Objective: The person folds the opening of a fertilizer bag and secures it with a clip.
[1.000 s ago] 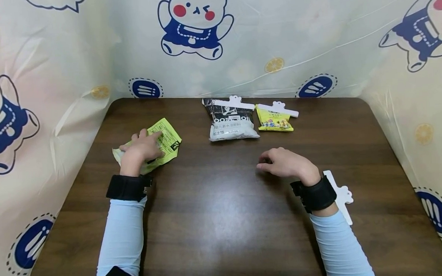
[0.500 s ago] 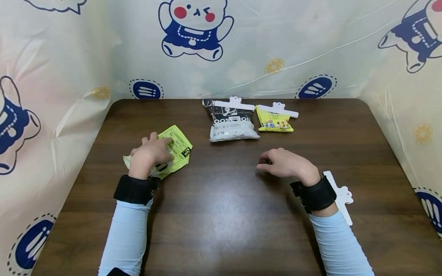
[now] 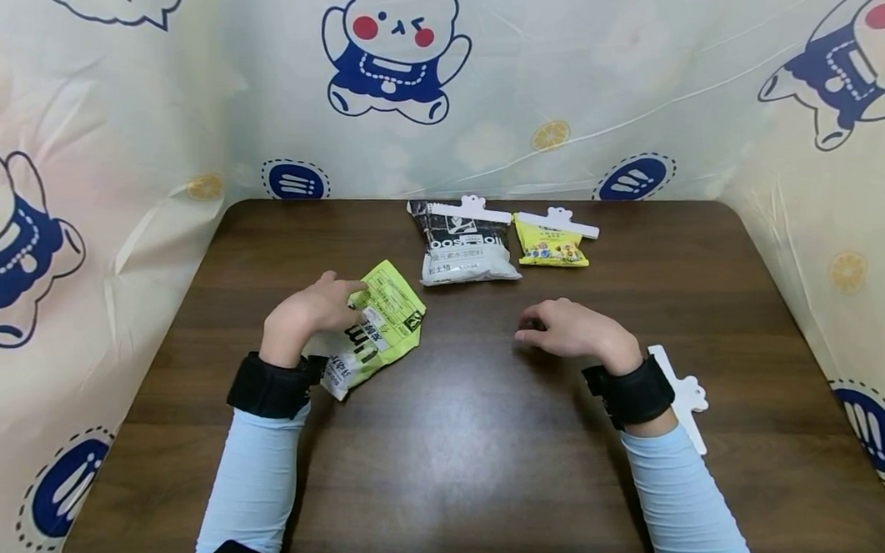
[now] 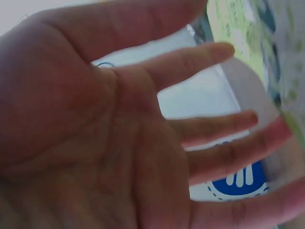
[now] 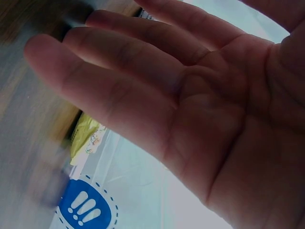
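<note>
A lime-green packet with dark print lies slanted left of the table's middle. My left hand is over its left side, fingertips at the packet's edge. In the left wrist view the fingers are spread and nearly straight, with the green packet beyond their tips. My right hand is low over the table on the right, holding nothing. Its fingers look relaxed and fairly straight in the right wrist view. A white sealing clip lies beside the right wrist, partly hidden by the wristband.
Toward the back edge of the brown table lie a black-and-white bag and a smaller yellow bag, each with a white clip across its top. Printed curtain surrounds the back and sides.
The green packet has slid right and toward the front, and more of its printed face shows. My left hand has moved right with it. The right hand has stayed in place.
</note>
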The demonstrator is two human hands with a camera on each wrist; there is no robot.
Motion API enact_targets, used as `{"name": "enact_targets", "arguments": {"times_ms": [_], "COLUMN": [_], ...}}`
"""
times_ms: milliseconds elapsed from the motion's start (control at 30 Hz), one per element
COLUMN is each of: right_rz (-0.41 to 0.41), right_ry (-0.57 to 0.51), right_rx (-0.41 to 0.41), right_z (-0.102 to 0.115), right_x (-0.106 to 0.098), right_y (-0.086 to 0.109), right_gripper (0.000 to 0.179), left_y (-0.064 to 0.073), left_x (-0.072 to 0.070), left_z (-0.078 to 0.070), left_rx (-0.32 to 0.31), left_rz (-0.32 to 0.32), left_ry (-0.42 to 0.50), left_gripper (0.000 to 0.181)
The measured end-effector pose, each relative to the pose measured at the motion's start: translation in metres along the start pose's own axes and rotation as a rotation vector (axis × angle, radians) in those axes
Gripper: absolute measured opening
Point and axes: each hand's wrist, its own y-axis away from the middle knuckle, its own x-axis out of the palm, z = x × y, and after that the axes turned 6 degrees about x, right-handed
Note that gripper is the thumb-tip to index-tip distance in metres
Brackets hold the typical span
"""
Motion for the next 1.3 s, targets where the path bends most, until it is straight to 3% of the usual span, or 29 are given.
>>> {"name": "enact_targets", "arguments": {"times_ms": [133,300,600,1000,1300], "right_rz": [-0.005,-0.007,-0.001,-0.003,-0.004], "right_ry": [0.006,0.004,0.0,0.004,0.017], "right_rx": [0.004,0.008,0.005,0.009,0.011], "right_z": [-0.001,-0.002,-0.001,0.0,0.0], "right_x": [0.0,0.0,0.001,0.001,0.001], "right_y": [0.0,0.0,-0.001,-0.001,-0.001], "right_gripper": [0.041,0.042,0.041,0.04,0.04], "left_y": [0.003,0.005,0.0,-0.001,-0.005], "left_x": [-0.005,-0.009,-0.004,0.003,0.009], "left_z": [0.004,0.016,0.026,0.011,-0.009], "left_rx": [0.061,-0.001,-0.035,-0.032,-0.023], "left_rz": [-0.007,-0.037,0.022,0.066,0.109], "left_ry": [0.011,0.005,0.07,0.146,0.111], "left_gripper": [0.059,0.054,0.055,0.076,0.074]}}
